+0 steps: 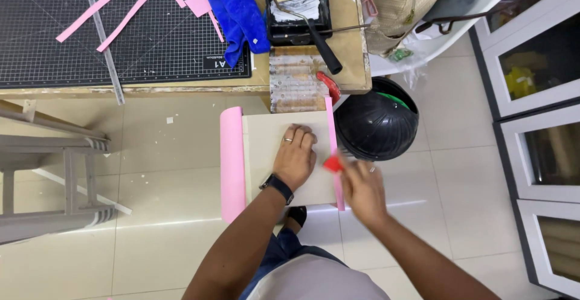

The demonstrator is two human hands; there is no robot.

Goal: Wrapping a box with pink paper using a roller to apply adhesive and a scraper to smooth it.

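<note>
Pale glossy floor tiles [169, 245] spread below the person. The left hand [295, 155] lies flat, fingers together, on a beige rectangular board [263, 149] held above the floor, long axis running near to far. The right hand [362, 191] pinches a small red scraper [333, 164] against the pink paper strip [333, 149] wrapping the board's right edge. Beyond stand a black bin [376, 125] and wooden workbench [302, 85].
</note>
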